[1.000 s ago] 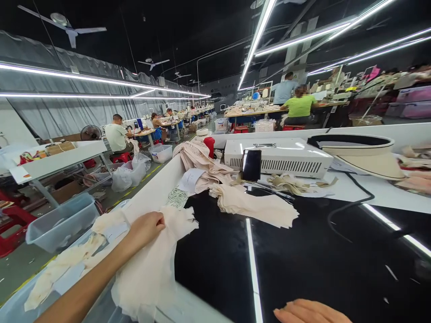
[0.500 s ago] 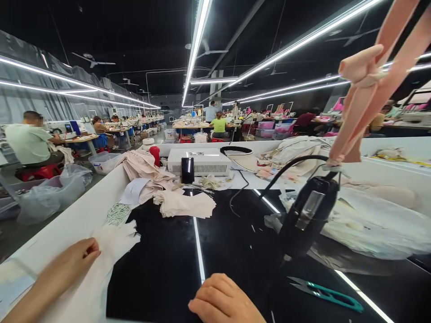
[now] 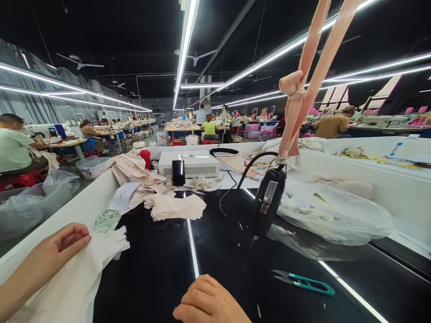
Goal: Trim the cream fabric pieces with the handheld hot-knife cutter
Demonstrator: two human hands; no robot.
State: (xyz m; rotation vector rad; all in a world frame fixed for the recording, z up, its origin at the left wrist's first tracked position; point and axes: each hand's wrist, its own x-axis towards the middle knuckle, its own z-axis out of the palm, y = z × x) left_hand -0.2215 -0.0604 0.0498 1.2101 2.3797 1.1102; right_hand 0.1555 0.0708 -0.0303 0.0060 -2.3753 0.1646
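My left hand (image 3: 62, 251) is at the left, over a stack of thin white fabric pieces (image 3: 97, 255). Its fingers are curled and the thumb tip meets the index tip; what lies between them, if anything, is hidden. My right hand (image 3: 212, 300) is low in the middle, above the black tabletop (image 3: 148, 273), with its fingers folded under and their tips out of sight. To its right lie teal-handled thread snips (image 3: 306, 282). A black hand-sized device (image 3: 269, 197) hangs beyond them from a knotted pink strap (image 3: 294, 107).
Another cream fabric stack (image 3: 177, 206) lies ahead, near a phone (image 3: 178, 172) and a white vented box (image 3: 188, 163). Pale green cords (image 3: 106, 220) and pink-beige cloth (image 3: 134, 168) line the left wall. A filled plastic bag (image 3: 336, 215) is at the right. People work at machines beyond.
The view has turned slightly right, so most things sit further left in it. My left hand's fingers have lifted and rounded a little. My right hand keeps its curled shape.
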